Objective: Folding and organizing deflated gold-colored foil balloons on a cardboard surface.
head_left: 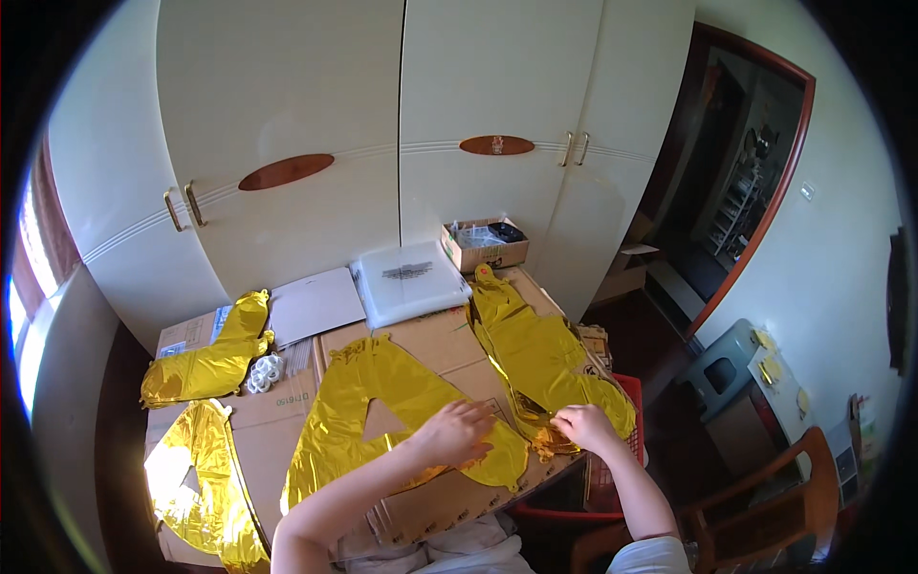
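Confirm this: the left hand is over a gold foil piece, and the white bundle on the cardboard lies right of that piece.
Wrong side: the white bundle lies left of that gold foil piece, as the head view shows. The rest stands.

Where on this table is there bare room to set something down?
Bare cardboard shows between the near-left gold foil and the A-shaped foil, and in front of the translucent box, left of the right foil. Front right is crowded: left hand over the A-shaped foil, right hand at the right foil's near end.
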The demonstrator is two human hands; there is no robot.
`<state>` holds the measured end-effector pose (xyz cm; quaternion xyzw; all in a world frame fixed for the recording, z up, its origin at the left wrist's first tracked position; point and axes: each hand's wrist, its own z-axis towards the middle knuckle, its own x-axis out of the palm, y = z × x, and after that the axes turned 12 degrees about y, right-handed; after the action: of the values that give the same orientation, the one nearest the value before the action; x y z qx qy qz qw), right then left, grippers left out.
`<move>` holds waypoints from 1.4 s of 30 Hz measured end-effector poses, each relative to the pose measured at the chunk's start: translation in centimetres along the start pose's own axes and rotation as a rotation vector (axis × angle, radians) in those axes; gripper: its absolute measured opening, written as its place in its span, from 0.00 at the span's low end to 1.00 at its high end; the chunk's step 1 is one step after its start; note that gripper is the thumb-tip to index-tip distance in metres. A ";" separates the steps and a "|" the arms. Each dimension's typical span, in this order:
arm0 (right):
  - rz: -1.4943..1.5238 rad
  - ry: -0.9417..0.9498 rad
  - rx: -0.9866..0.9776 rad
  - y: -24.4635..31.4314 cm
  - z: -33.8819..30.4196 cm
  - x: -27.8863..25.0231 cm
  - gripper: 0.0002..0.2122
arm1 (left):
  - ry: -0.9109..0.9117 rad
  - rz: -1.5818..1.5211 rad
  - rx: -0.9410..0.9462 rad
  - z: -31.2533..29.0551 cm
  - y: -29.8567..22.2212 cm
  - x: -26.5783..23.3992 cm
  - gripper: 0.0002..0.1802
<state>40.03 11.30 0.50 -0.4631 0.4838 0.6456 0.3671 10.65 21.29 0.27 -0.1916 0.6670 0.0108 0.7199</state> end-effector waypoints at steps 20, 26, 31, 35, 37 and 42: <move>0.039 -0.424 -0.011 0.2 0.1 -3.1 0.04 | 0.086 0.176 -0.269 15.9 5.9 2.2 0.37; 0.005 -0.573 0.004 -0.8 -1.2 -6.0 0.02 | 0.145 0.113 -0.478 16.6 6.2 0.6 0.48; 0.173 -0.751 0.102 -0.3 -2.5 -9.0 0.04 | 0.166 0.121 -0.502 16.5 6.6 0.9 0.50; 0.133 -0.774 0.018 0.7 -3.1 -12.2 0.07 | 0.213 0.104 -0.502 16.6 6.5 0.3 0.49; 0.092 -0.835 -0.014 2.0 -2.9 -13.8 0.07 | 0.206 0.104 -0.512 16.7 6.8 0.4 0.50; -0.233 -0.717 -0.077 6.7 -3.9 -16.2 0.09 | 0.181 0.037 -0.462 16.5 6.4 -0.9 0.50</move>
<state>39.70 5.41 17.39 -0.2731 0.2441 0.7383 0.5663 24.55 32.21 0.03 -0.3389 0.7120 0.1591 0.5940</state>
